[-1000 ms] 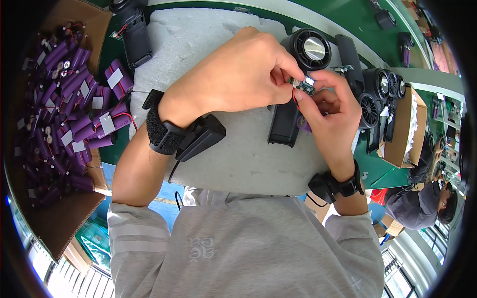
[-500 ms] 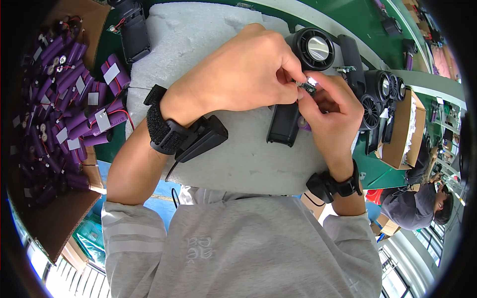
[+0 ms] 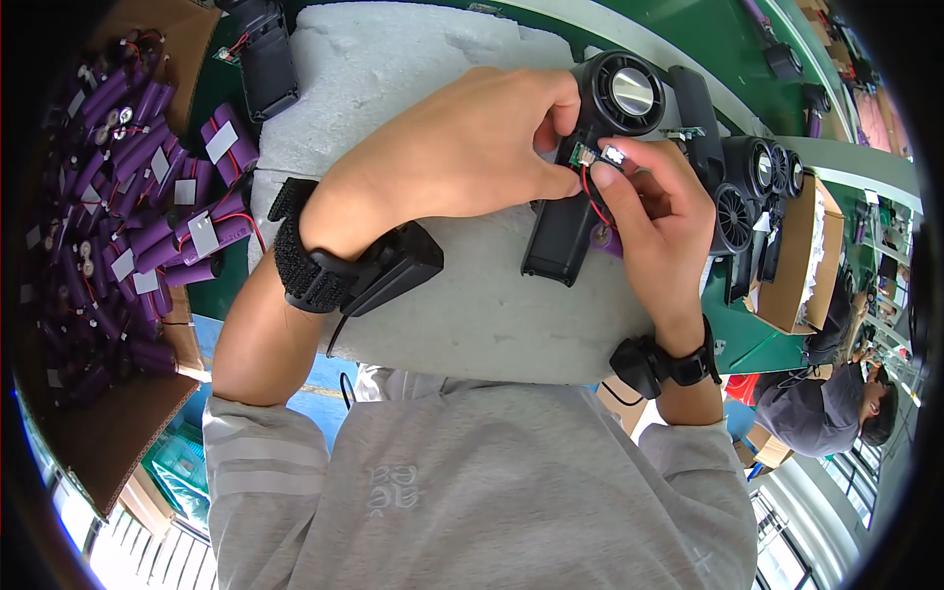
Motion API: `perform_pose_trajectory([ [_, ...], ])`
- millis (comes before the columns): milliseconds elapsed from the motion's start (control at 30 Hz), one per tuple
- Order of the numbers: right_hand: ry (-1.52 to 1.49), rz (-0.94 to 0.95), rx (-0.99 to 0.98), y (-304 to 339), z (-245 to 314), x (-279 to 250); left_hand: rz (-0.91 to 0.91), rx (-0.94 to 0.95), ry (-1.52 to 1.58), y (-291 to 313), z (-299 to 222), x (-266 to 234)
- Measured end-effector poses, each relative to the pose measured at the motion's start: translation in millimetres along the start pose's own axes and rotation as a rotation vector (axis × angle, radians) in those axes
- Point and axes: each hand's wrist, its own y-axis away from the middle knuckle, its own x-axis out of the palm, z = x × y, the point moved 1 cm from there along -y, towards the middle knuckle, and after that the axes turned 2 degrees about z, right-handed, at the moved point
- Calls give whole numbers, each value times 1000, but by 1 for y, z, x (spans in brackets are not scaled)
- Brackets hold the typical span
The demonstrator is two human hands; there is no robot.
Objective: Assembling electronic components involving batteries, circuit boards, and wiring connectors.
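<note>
My right hand (image 3: 661, 221) pinches the circuit board (image 3: 583, 154) just below the head of the fan (image 3: 595, 123); my left hand (image 3: 472, 143) is beside the fan, thumb and finger apart. Looks like board positioning; next move calls for steady pinch, red wire (image 3: 595, 204) unstrained.

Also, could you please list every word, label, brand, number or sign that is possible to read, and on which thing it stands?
Grey shirt: pale stylised lettering on the chest, not copied out here.
Purple cell: faint print, too small to read.
White label on it: no writing can be made out.
Circuit board: any marking is too small.
Nothing else reads clearly.
</note>
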Motion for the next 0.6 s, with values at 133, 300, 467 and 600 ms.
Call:
perform_pose_trajectory([
  [133, 17, 24, -39, 0, 3, 0, 28, -29, 99, -2, 3, 5],
  [300, 5, 37, -39, 1, 1, 1, 28, -98, 93, -2, -1, 7],
  [467, 68, 42, -20, 0, 7, 0, 15, -84, 68, -2, -2, 10],
  [600, 59, 20, 12, 0, 8, 2, 27, -113, 73, -3, -4, 9],
])
